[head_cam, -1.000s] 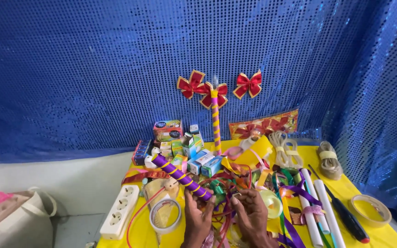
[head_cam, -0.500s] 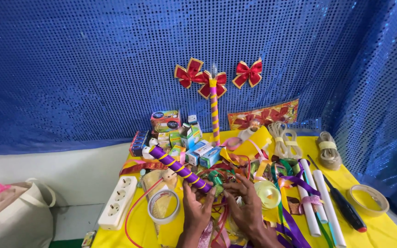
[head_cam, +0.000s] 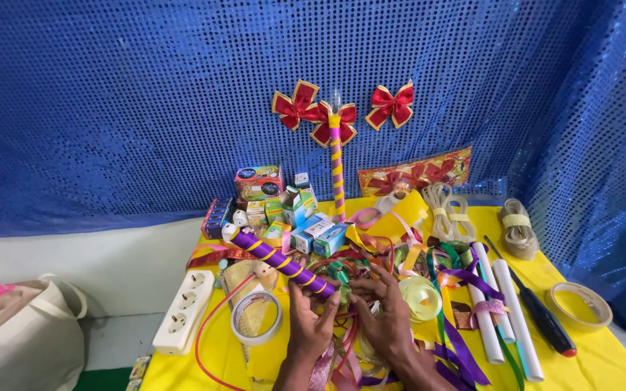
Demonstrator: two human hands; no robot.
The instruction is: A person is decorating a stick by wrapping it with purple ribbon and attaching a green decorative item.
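Nearest the camera, both hands are working low in the middle of the yellow table point(head_cam: 603, 362). The left hand point(head_cam: 309, 322) is coming up from below with its fingers curling around the near end of the purple tube wound with yellow stripes point(head_cam: 280, 262); the grip is looking closed on that end, thumb on one side, fingers on the other. The right hand point(head_cam: 385, 315) is sitting just beside it, fingers spread and pressing into the tangle of ribbons point(head_cam: 371, 271), holding nothing I can make out.

The tube is lying on a diagonal: its long axis is running from the left hand's grip up and away to the left, ending at a white cap point(head_cam: 230, 232) near the small boxes point(head_cam: 306, 224). So the whole free length is stretching away from the left hand, and the left hand is plainly the nearer one; the right is sitting past the tube's near tip.

Flanking the hands, a roll of clear tape point(head_cam: 256, 318) is lying just left, with a white power strip point(head_cam: 183, 310) beyond it at the edge. To the right, white tubes point(head_cam: 505, 304) and a red-tipped screwdriver point(head_cam: 541, 315) are lying lengthwise.

Farther back, a striped stick point(head_cam: 337, 170) is standing upright against the blue sequin backdrop point(head_cam: 110, 108), with red bows point(head_cam: 391, 105) pinned around its top.
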